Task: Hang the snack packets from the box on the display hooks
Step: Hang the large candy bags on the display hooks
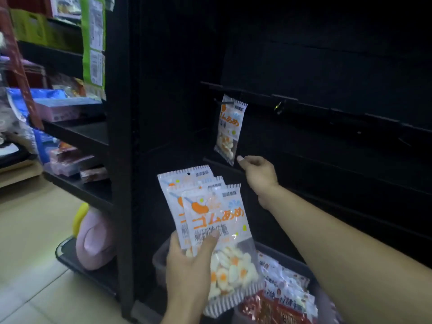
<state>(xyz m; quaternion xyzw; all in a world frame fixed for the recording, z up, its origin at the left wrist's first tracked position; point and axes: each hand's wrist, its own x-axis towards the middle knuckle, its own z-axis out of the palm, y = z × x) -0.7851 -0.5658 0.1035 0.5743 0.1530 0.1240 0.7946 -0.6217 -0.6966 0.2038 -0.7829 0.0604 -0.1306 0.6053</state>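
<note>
Left hand [187, 265] is clamping a fanned stack of snack packets [210, 220], thumb lying across the front packet, fingers behind. Three packets are showing in the fan, tops pointing up and away from the hand; the front one is white with orange lettering and a clear window of pale egg-shaped sweets. The punch hole in the rearmost packet's top edge is showing.

Right hand [257, 171] is reaching forward and up, well above and beyond the left hand. Fingers are curled loosely together, fingertips just beside the lower corner of the hanging packet [230, 129]; contact is too close to call. Nothing is visibly held in it.

The hanging packet is suspended just above the right hand from a dark hook [224, 102] on a rail, slightly tilted. The black display panel [327, 66] behind it is very dim.

Below the right forearm, and right of the left hand, a dark box [292, 258] is sitting low, holding more packets [285, 291], white and red ones mixed.

Far left of the left hand, black shelves [77, 134] are carrying assorted goods, blurred. A pink object [95, 239] is lying on the lowest shelf, over a pale floor [30, 242].
</note>
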